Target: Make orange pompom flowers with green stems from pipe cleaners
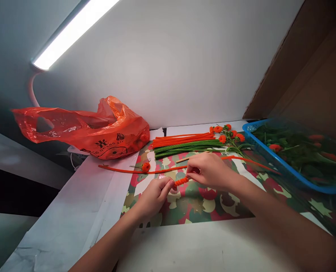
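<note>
A coiled orange pipe cleaner [181, 181] is stretched between my two hands over the patterned sheet. My left hand [157, 192] pinches the coil's left end between thumb and fingers. At its right end, the fingertips of my right hand [206, 170] are closed on the coil. A thin wooden stick [182, 160] shows just beyond my right hand; whether that hand touches it I cannot tell. Behind the hands a long straight orange pipe cleaner [119, 170] runs across the table, partly hidden by my right hand. A small orange pipe-cleaner flower [146, 167] with a thin wire lies against it.
Bundles of orange pipe cleaners [181, 141] and green pipe cleaners [186, 148] lie at the back. Finished orange flowers [233, 134] rest beside them. A red plastic bag [111, 132] stands back left, under a lamp [74, 32]. A blue basket [287, 166] holds greenery at right.
</note>
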The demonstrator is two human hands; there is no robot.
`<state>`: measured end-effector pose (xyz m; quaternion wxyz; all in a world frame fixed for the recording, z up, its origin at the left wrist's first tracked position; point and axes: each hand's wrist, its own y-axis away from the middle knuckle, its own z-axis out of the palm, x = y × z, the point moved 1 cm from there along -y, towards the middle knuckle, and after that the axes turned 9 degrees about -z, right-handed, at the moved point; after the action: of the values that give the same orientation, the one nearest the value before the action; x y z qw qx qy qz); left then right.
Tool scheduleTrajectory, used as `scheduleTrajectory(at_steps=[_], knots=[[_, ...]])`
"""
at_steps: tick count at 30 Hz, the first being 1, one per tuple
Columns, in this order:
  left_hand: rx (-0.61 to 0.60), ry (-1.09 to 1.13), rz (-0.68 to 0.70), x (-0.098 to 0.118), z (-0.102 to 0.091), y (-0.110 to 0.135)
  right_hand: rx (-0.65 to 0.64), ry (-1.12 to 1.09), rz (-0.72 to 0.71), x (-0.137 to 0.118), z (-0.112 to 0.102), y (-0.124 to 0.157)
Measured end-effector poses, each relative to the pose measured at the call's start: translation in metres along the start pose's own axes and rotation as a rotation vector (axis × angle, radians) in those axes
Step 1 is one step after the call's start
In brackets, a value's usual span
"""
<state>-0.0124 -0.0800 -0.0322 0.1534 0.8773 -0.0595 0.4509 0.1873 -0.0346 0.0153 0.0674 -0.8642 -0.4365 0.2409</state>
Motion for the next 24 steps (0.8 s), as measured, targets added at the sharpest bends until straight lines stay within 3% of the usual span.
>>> scheduleTrajectory(at_steps=[2,4,8,10,13,15,22,24], knots=[[0.114,0.095,-0.012,-0.002,0.003,-0.002,0.080,0.080,-0.014,-0.005,0.004,-0.001],[0.146,0.281,-0.058,-0.008,0.005,-0.005,0.163,0.052,-0.014,-0.010,0.009,-0.001],[0.021,0.763,-0.104,-0.015,0.005,-0.010,0.374,-0.277,0.077,-0.016,0.018,-0.001],[-0.037,0.899,-0.094,-0.014,0.004,-0.010,0.409,-0.536,0.184,-0.014,0.020,-0.003],[-0.109,0.941,-0.066,-0.010,0.000,-0.009,0.289,-0.906,0.284,-0.005,0.017,-0.006],[-0.159,0.887,-0.041,-0.010,-0.002,-0.008,0.176,-0.975,0.299,0.005,0.011,-0.008],[-0.362,0.488,-0.005,-0.015,-0.011,-0.003,-0.188,-0.850,0.239,0.020,-0.001,-0.001],[-0.363,0.309,-0.010,-0.013,-0.012,-0.002,-0.253,-0.744,0.210,0.019,-0.002,0.000]])
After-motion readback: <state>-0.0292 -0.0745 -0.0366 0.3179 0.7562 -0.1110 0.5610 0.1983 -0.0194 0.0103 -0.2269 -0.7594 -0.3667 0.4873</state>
